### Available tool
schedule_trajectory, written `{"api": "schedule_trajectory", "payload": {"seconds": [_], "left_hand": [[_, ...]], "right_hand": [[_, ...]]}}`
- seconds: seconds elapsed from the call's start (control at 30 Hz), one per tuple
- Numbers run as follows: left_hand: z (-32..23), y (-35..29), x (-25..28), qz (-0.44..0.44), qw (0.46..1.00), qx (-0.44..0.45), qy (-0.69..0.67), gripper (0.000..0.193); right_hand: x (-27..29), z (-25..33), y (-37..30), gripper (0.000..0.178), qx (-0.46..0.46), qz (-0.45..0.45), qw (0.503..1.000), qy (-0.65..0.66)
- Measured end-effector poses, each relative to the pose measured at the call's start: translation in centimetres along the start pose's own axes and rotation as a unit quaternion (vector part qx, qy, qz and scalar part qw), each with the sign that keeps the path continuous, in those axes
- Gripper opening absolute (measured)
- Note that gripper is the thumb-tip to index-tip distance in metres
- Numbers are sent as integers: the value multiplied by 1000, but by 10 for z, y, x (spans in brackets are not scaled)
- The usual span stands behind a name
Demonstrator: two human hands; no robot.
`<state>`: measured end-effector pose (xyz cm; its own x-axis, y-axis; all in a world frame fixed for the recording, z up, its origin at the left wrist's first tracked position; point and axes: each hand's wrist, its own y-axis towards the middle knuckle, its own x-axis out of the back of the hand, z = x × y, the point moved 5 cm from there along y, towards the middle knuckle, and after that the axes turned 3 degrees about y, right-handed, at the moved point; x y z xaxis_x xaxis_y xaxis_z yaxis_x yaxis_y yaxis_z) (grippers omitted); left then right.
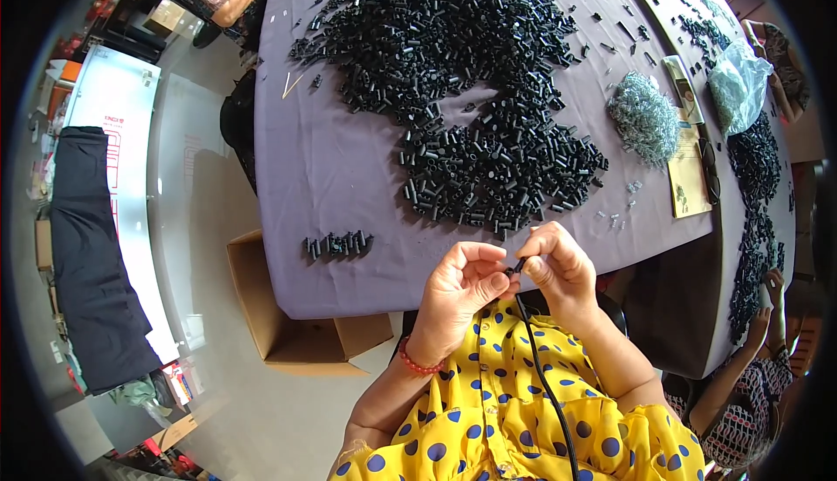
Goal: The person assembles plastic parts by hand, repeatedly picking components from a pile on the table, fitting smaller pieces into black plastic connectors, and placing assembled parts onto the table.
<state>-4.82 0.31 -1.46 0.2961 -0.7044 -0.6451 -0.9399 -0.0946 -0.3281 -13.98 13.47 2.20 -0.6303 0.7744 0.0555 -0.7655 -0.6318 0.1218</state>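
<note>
Lower centre: right hand (565, 279) pinches a small black piece (520, 264) atop one smooth black cord (544, 374); left hand (460, 296) curls its fingers close beside, grip unclear. Upper centre, short black tubes (488, 163), too many to count, heap on lilac cloth (323, 193); left side, one white panel (131, 80), red lettering.

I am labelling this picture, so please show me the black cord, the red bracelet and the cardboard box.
Black cord (540, 370), head view: on its hanging length.
Red bracelet (419, 368), head view: on its beads.
Cardboard box (251, 282), head view: on its left wall.
</note>
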Motion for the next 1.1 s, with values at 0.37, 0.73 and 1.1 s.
{"api": "schedule_trajectory", "payload": {"seconds": [0.37,0.73,1.1], "left_hand": [[-5,3,3,-28,991,-92,97,29],[-4,-1,-1,-17,991,-42,123,25],[-8,-2,-3,-38,991,-16,130,22]], "right_hand": [[7,-6,-6,11,-11,-59,998,-17],[3,7,3,12,60,-36,986,-149],[-3,13,3,20,178,-25,943,-280]]}}
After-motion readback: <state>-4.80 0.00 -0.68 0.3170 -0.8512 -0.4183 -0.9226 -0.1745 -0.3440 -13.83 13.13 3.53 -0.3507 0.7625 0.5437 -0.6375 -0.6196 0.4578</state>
